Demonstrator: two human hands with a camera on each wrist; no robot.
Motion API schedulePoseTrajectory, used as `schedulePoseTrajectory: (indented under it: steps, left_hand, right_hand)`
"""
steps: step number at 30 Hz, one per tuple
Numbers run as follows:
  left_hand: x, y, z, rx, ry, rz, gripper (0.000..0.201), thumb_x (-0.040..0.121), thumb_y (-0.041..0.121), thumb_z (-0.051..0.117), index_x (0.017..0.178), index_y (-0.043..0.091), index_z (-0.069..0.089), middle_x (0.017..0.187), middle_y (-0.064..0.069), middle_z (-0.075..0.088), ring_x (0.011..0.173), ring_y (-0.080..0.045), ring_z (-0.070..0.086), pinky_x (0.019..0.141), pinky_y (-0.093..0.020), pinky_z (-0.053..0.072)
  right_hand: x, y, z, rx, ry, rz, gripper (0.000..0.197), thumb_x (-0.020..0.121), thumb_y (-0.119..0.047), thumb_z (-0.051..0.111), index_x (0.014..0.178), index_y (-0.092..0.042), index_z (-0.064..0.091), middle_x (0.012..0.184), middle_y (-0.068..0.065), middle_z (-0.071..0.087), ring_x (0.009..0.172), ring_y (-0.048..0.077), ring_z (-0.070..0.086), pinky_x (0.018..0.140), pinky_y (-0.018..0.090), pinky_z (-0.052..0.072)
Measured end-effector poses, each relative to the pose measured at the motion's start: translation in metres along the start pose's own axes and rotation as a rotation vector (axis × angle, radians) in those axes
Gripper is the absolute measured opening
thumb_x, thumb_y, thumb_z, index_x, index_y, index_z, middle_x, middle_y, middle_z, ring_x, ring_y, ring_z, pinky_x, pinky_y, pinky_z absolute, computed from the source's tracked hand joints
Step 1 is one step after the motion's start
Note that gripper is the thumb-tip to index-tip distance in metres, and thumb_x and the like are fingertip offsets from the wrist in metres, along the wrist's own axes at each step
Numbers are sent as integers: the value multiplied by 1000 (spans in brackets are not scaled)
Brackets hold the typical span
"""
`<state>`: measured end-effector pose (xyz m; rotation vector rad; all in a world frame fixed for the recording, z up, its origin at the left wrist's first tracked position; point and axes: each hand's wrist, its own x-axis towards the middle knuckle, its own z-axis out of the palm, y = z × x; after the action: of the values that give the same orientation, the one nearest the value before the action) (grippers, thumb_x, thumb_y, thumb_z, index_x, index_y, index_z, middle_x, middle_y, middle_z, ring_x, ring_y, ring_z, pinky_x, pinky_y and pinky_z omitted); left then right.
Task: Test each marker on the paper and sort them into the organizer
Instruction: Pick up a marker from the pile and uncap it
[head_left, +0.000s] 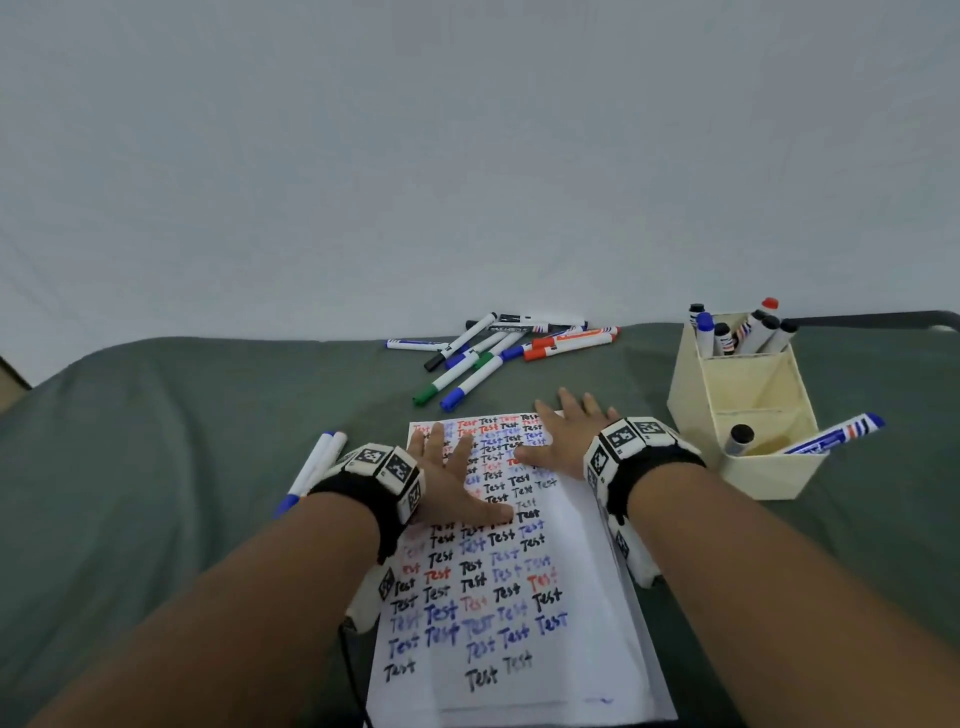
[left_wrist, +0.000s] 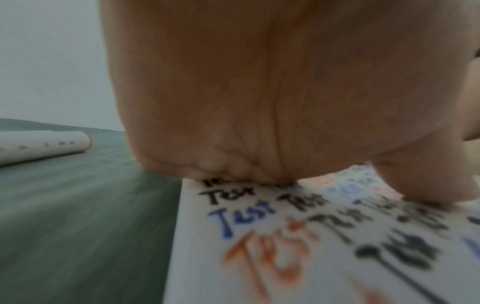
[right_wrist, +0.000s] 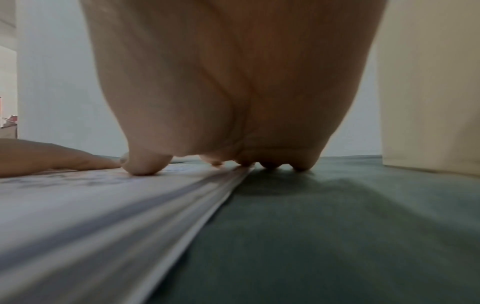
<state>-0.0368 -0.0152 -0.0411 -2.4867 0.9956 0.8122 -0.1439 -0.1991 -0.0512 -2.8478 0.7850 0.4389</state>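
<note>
Head view: left hand (head_left: 447, 470) and right hand (head_left: 563, 436) lie flat on the paper (head_left: 498, 587), fingers spread, holding nothing. Advice: steady the sheet, then reach the marker pile (head_left: 498, 345) beyond it. Organizer (head_left: 748, 410) at right, partly filled; two markers (head_left: 317, 465) at left.

Left wrist view: palm on the paper's edge.

Right wrist view: fingertips (right_wrist: 270, 165) straddle the sheet's border onto the green surface (right_wrist: 337, 226).

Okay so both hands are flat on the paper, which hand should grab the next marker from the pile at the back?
Probably the right hand. It lies further up the paper, with fingertips nearest the loose marker pile, and the organizer stands on its side. The left hand sits lower and can steady the sheet.
</note>
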Motion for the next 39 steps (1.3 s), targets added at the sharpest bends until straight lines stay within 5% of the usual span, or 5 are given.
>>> schedulePoseTrajectory:
  steps: [6,10,13,19,39]
  left_hand:
    - [4,1,-36,104,-46,-33,148,23,114,30,153,52,0,168,9,-5,154,-29,10,119,-57,11]
    - [18,-4,-71,-14,200,36,110,60,101,40,129,17,53,123,-4,60,105,-20,60,89,-39,50]
    - [32,-17,-85,-186,457,16,56,83,71,61,99,18,53,84,2,58,71,-14,54,59,-31,39]
    - [66,-37,-99,-162,650,28,23,94,46,58,100,24,60,99,2,64,83,-16,60,70,-32,49]
    - [122,-52,-117,-159,694,-56,21,98,26,54,94,12,70,79,1,62,72,-16,56,58,-26,39]
  right_hand:
    - [4,-2,0,30,-9,11,96,87,-84,38,162,-34,3,171,3,-10,156,34,-7,123,58,4]
    - [2,-3,-2,74,2,28,93,89,-81,39,162,-34,7,171,3,-8,156,33,-6,123,58,3]
    - [2,-4,-5,109,0,33,93,88,-82,39,162,-34,9,171,2,-5,156,32,-4,123,58,4]
    - [3,-3,-8,129,-29,26,93,88,-83,37,162,-33,9,171,2,-5,156,33,-5,124,59,4]
    - [4,-1,-10,116,-33,3,96,89,-83,33,162,-28,6,171,4,-3,156,34,-1,124,57,9]
